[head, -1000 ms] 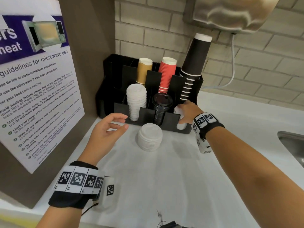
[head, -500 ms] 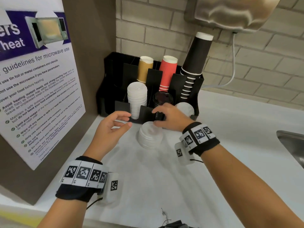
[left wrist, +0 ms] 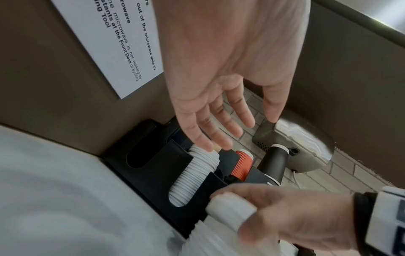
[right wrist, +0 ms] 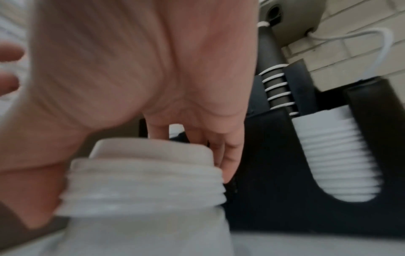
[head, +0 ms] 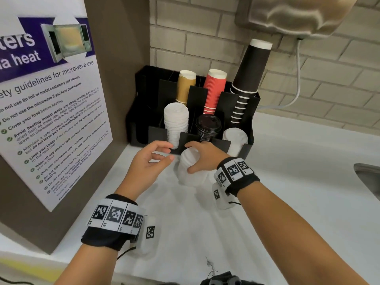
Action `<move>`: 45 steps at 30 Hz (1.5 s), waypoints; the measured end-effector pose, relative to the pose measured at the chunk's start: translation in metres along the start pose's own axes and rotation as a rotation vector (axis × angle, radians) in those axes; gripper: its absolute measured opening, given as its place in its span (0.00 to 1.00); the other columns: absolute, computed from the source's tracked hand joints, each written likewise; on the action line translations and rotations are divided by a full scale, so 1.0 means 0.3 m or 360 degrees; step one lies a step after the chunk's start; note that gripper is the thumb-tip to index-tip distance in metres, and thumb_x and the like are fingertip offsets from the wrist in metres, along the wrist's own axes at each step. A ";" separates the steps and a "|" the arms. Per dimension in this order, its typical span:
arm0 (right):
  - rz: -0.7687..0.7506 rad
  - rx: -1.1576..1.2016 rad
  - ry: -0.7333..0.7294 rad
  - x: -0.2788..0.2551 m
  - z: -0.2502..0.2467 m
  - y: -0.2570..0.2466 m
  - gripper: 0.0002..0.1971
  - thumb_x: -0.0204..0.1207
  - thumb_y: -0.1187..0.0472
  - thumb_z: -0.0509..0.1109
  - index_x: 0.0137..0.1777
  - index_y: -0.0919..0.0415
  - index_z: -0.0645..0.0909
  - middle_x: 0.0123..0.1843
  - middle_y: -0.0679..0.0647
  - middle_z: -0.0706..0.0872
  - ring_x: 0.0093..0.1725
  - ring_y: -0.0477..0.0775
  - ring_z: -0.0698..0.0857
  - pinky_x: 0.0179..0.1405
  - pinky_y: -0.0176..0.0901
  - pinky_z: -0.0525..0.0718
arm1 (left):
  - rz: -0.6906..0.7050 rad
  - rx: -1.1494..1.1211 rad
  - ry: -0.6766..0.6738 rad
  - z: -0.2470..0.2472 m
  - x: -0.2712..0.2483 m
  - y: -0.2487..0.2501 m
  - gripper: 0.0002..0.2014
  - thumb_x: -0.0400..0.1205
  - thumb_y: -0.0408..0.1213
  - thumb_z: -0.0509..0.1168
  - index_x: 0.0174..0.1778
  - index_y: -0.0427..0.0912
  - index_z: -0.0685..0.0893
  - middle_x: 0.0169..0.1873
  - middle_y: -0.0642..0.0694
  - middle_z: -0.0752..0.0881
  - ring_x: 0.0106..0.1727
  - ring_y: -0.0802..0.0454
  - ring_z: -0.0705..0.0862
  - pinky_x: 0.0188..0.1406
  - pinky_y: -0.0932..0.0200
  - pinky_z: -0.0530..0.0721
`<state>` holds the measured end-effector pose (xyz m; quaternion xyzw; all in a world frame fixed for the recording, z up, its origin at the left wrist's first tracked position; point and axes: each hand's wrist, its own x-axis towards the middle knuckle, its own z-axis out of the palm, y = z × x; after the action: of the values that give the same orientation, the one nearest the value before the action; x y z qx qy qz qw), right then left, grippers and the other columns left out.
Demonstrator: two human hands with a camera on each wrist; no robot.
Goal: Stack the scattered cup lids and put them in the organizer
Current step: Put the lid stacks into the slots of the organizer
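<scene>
gripping ribbed white lid stack (head: 190, 168), right hand (head: 205, 159).

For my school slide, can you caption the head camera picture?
Right hand grips a stack of white lids on the counter before the black organizer; left hand hovers open beside it.

Right hand (head: 202, 159) curls over loose stack of white plastic cup lids (head: 190, 171) on white counter (head: 287, 182), just before black plastic compartment organizer (head: 144, 103). Left hand (head: 148, 161) hovers beside stack, fingers relaxed, holding nothing. Organizer front row: white lid stack (head: 176, 124), black lid stack (head: 208, 127), shorter white lid stack (head: 235, 138). Rear: tan, red, black paper cups.
</scene>
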<state>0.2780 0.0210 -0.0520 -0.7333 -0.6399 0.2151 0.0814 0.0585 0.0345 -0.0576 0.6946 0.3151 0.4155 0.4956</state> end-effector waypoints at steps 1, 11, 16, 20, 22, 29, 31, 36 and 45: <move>-0.0034 0.0102 0.0087 -0.015 -0.016 0.000 0.43 0.63 0.50 0.82 0.78 0.48 0.66 0.71 0.55 0.74 0.70 0.55 0.74 0.68 0.44 0.75 | -0.0013 -0.0016 0.0002 0.006 0.001 0.001 0.14 0.79 0.33 0.72 0.54 0.57 0.83 0.52 0.56 0.85 0.44 0.68 0.83 0.44 0.75 0.77; -0.0449 0.1440 0.0305 -0.233 -0.049 -0.127 0.31 0.67 0.55 0.78 0.71 0.45 0.74 0.61 0.57 0.86 0.61 0.54 0.86 0.64 0.50 0.84 | -0.0006 -0.0361 -0.0260 0.091 -0.001 0.041 0.51 0.62 0.43 0.81 0.80 0.65 0.64 0.75 0.57 0.71 0.70 0.56 0.80 0.58 0.57 0.86; -0.0389 0.1451 0.0274 -0.258 -0.054 -0.106 0.29 0.69 0.53 0.77 0.71 0.42 0.76 0.58 0.50 0.86 0.59 0.55 0.87 0.62 0.64 0.84 | 0.0051 -0.0379 -0.0300 0.093 -0.003 0.049 0.46 0.61 0.42 0.83 0.75 0.66 0.71 0.70 0.58 0.75 0.67 0.52 0.82 0.54 0.52 0.89; -0.0394 0.1437 0.0307 -0.265 -0.058 -0.108 0.29 0.68 0.53 0.78 0.70 0.41 0.77 0.58 0.51 0.87 0.58 0.55 0.88 0.59 0.67 0.85 | 0.0040 -0.0360 -0.0265 0.100 -0.005 0.050 0.48 0.59 0.41 0.83 0.76 0.63 0.70 0.71 0.54 0.74 0.69 0.48 0.81 0.55 0.48 0.89; -0.0403 0.1421 0.0306 -0.267 -0.060 -0.107 0.29 0.68 0.54 0.78 0.69 0.40 0.77 0.58 0.51 0.87 0.58 0.54 0.88 0.59 0.65 0.85 | 0.0042 -0.0344 -0.0270 0.099 -0.004 0.050 0.49 0.59 0.41 0.83 0.77 0.61 0.70 0.72 0.53 0.73 0.69 0.48 0.81 0.55 0.48 0.89; -0.0430 0.1389 0.0333 -0.267 -0.056 -0.103 0.32 0.65 0.59 0.82 0.69 0.41 0.77 0.58 0.47 0.87 0.60 0.48 0.86 0.62 0.49 0.85 | 0.0053 -0.0359 -0.0284 0.104 -0.005 0.050 0.50 0.57 0.42 0.83 0.75 0.66 0.69 0.72 0.57 0.72 0.69 0.52 0.80 0.53 0.55 0.89; -0.0445 0.1375 0.0344 -0.267 -0.054 -0.103 0.32 0.65 0.61 0.82 0.68 0.42 0.77 0.58 0.47 0.87 0.59 0.47 0.86 0.60 0.46 0.85 | 0.0053 -0.0363 -0.0294 0.107 -0.004 0.046 0.51 0.56 0.43 0.83 0.75 0.68 0.68 0.74 0.58 0.71 0.70 0.53 0.79 0.55 0.55 0.88; -0.0471 0.1335 0.0519 -0.262 -0.134 -0.070 0.34 0.61 0.58 0.83 0.69 0.47 0.77 0.58 0.50 0.86 0.56 0.46 0.87 0.53 0.41 0.86 | 0.0069 -0.0291 -0.0276 0.088 0.003 0.033 0.52 0.57 0.46 0.82 0.74 0.77 0.62 0.78 0.59 0.68 0.75 0.61 0.74 0.71 0.57 0.73; 0.0239 0.0204 0.0818 -0.103 -0.370 0.237 0.39 0.61 0.57 0.85 0.72 0.51 0.71 0.65 0.54 0.78 0.63 0.56 0.77 0.56 0.44 0.74 | 0.0060 -0.0189 -0.0071 0.008 0.017 0.010 0.49 0.59 0.49 0.80 0.73 0.75 0.62 0.71 0.64 0.73 0.67 0.69 0.78 0.66 0.63 0.73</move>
<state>0.3859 -0.0037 0.0257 -0.8026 -0.5271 0.0675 0.2712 0.0631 0.0370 -0.0538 0.6788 0.2658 0.4271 0.5349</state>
